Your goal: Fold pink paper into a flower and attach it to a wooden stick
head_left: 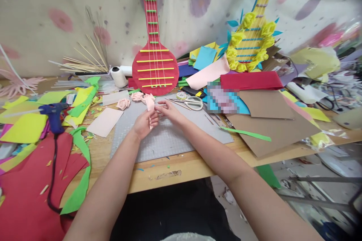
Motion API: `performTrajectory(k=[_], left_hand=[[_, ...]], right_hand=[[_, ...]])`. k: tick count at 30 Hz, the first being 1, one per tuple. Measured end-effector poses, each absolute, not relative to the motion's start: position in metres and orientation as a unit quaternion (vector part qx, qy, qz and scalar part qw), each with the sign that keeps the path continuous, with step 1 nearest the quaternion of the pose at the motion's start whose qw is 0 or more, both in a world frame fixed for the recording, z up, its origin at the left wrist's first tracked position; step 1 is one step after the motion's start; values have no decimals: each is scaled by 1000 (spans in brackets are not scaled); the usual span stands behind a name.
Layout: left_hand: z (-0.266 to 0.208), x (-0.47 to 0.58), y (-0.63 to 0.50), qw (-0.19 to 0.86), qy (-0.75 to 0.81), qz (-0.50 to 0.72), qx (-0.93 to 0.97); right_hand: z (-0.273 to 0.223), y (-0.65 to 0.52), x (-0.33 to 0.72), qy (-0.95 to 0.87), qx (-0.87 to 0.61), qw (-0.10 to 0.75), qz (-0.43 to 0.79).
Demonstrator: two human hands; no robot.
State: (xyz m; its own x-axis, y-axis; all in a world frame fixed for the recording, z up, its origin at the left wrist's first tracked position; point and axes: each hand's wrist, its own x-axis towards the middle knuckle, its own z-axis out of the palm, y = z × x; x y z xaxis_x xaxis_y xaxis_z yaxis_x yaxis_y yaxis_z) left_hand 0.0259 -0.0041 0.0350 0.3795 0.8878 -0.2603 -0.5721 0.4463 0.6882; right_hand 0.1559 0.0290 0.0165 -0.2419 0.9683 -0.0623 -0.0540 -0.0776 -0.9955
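Above a grey cutting mat [186,135], my left hand [145,122] is closed around a pale pink paper strip [150,103], whose upper part sticks up and lower end shows below the fingers. My right hand [169,111] meets it there, thumb and fingers pinched at the strip's edge; its exact hold is partly hidden. Just behind the hands lie pink paper roses [137,96], and another pink rose [123,103] sits to the left. A pink paper rectangle [105,122] lies at the mat's left edge. Scissors [193,102] rest on the mat's far side.
A red paper lute [155,71] leans against the back curtain, and a yellow one with flowers [249,45] stands to its right. A blue glue gun [55,116] with a black cord is at left among paper scraps. Brown cardboard [271,131] lies at right.
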Motion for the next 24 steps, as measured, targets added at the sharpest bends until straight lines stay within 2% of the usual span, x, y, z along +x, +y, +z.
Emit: performTrajectory(k=[9,16,21,24], left_hand=[[30,27,-1,762,346,440,325],[24,23,0,751,357,404,381],[27,20,-3,711,428,370,417],[28,19,0,698,453,354,427]], right_hand=[[9,33,153,-464,-373,442,671],[6,35,158,-458,-386,481,640],[8,34,171,-514,-350,429,655],[13,34,183,-572,-337,418,621]])
